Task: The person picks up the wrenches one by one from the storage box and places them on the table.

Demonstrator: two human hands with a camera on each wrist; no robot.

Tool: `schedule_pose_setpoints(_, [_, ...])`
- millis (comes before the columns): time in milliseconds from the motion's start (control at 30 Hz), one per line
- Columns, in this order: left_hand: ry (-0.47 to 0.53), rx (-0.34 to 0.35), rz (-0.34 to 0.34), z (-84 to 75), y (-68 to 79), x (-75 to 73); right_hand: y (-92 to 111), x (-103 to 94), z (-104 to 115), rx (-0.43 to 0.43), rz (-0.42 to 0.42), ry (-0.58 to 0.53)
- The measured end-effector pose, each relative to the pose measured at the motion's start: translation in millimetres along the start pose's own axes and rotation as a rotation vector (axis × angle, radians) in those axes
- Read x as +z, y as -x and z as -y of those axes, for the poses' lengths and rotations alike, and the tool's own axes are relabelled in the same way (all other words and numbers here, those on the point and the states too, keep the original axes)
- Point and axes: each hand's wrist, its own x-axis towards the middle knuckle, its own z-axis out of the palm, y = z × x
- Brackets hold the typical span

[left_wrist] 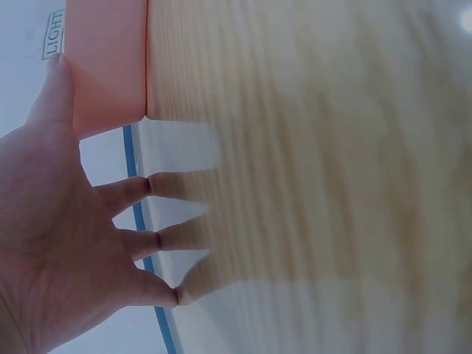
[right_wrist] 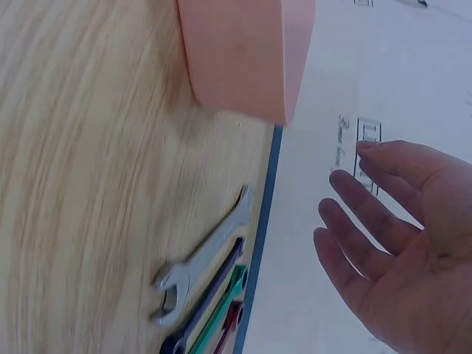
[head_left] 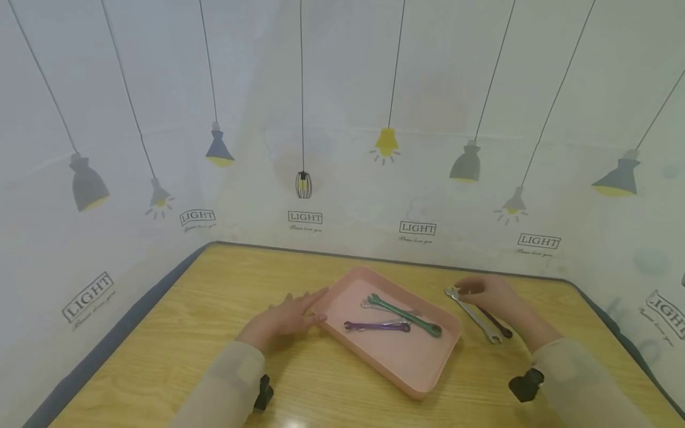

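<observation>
Left hand (head_left: 291, 315) against tray (head_left: 412, 359) (pink) — right hand (head_left: 495, 296) near silver wrench (right_wrist: 216, 242).

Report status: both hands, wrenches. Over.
Left hand at edge of pink rectangular tray. Right hand empty, near silver open-ended metal wrench outside tray. Green metal wrench, purple metal wrench occupy tray's middle.

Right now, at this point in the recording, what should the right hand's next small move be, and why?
Probably to pinch the silver wrench lying outside the tray: the right hand seems to hold nothing and is right by that wrench, while the left hand is at the tray's edge.
</observation>
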Motion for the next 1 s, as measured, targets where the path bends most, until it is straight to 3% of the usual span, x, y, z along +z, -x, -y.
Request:
schedule_pose_setpoints(467, [-0.011,-0.005,-0.001,0.5,-2.0,-1.5,-7.7,34.9,40.6,-0.045,0.079,-0.062])
schedule_pose_setpoints(600, [-0.011,0.002,0.001,-0.1,-1.4,-2.5,-9.8,45.6,51.4,-0.005,0.078,-0.056])
schedule_pose_setpoints(800, [-0.013,-0.009,0.006,-1.5,0.0,-2.7,-16.3,64.1,53.8,-0.053,0.095,0.004])
schedule_pose_setpoints(1000, [-0.001,-0.027,0.015,-1.2,0.2,-1.1,-18.6,76.9,60.8,0.026,0.136,-0.009])
